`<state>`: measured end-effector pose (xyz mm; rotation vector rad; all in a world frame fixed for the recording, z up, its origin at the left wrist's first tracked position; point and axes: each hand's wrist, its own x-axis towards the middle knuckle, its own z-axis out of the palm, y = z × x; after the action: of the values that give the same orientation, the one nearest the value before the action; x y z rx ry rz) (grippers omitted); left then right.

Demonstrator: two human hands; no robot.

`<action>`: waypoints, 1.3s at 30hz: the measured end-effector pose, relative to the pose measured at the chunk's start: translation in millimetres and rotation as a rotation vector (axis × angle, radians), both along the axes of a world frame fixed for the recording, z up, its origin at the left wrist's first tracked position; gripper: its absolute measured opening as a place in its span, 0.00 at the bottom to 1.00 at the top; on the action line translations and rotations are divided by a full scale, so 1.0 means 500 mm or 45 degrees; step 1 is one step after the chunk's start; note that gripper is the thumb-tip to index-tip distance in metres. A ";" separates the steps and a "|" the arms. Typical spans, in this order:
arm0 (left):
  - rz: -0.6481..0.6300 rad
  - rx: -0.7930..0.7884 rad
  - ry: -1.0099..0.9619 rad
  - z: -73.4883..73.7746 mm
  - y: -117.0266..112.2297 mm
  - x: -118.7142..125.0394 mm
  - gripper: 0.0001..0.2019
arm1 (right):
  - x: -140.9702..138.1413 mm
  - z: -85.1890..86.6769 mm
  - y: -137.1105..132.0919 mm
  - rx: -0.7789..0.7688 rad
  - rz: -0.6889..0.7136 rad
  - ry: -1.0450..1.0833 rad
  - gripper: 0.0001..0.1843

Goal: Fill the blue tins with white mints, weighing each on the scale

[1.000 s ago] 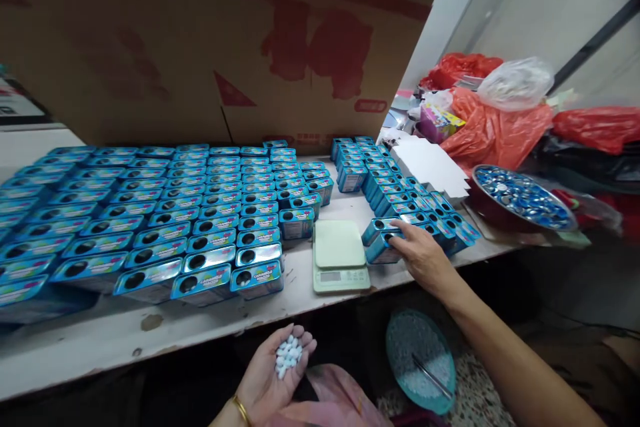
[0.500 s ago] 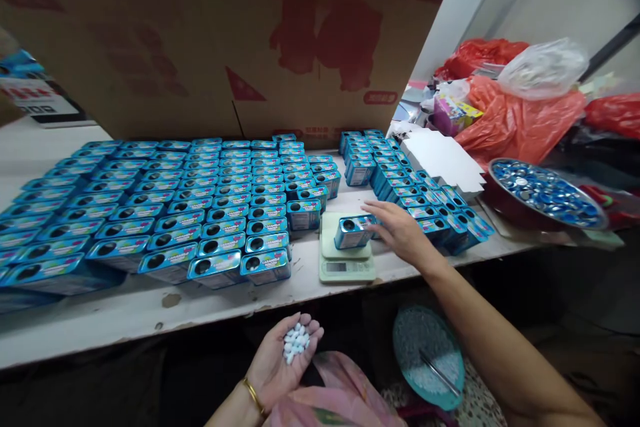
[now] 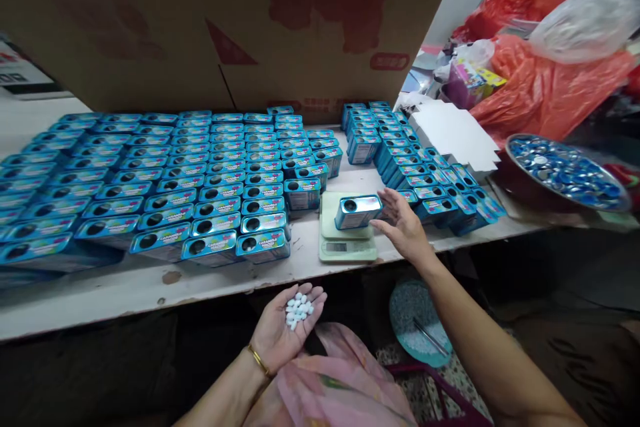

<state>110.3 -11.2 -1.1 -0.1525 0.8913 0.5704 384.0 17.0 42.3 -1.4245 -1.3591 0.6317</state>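
My left hand [image 3: 285, 323] is palm up and cupped, with a small heap of white and pale-blue candies [image 3: 299, 310] resting in it. On the pale-green kitchen scale [image 3: 345, 252] stands a blue tin [image 3: 357, 212] with a round dark hole in its top. My right hand [image 3: 403, 227] is beside the tin's right end, thumb and fingers spread apart; whether a fingertip touches the tin I cannot tell. Rows of similar blue tins [image 3: 170, 200] fill the table left of the scale, and another group of tins [image 3: 400, 153] stands to the right.
A large cardboard box [image 3: 240, 27] rises behind the tins. At right, a bowl [image 3: 565, 170] holds many round blue and silver pieces, near white card [image 3: 455, 133] and orange-red bags [image 3: 545, 93]. Below the table edge [image 3: 125, 310], a turquoise basin [image 3: 420, 323] holds candies and a metal utensil.
My right hand has drawn slightly back from the tin top to its right end, with fingers spread. The view has tilted down; my left hand still carries the candies.
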 end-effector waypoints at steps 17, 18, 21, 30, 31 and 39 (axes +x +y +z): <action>0.090 0.118 -0.268 0.008 0.024 0.021 0.12 | -0.036 -0.028 0.013 0.072 0.049 -0.212 0.20; 0.099 0.133 -0.301 0.012 0.033 0.034 0.12 | -0.046 -0.015 0.004 0.126 0.082 -0.372 0.20; 0.184 0.170 -0.441 0.026 0.064 0.079 0.13 | -0.082 0.031 -0.024 0.329 0.248 -0.906 0.22; 0.161 0.166 -0.512 0.033 0.114 0.135 0.13 | -0.146 0.077 -0.042 0.731 0.679 -1.757 0.21; 0.162 0.163 -0.504 0.029 0.116 0.133 0.12 | -0.148 0.077 -0.042 0.749 0.689 -1.780 0.20; 0.209 0.174 -0.431 0.027 0.126 0.126 0.11 | -0.145 0.068 -0.038 0.686 0.576 -1.705 0.20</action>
<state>173.3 51.5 12.5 -0.1926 0.5121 0.7318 311.4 -2.1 76.3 -1.0206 -2.6515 -0.5896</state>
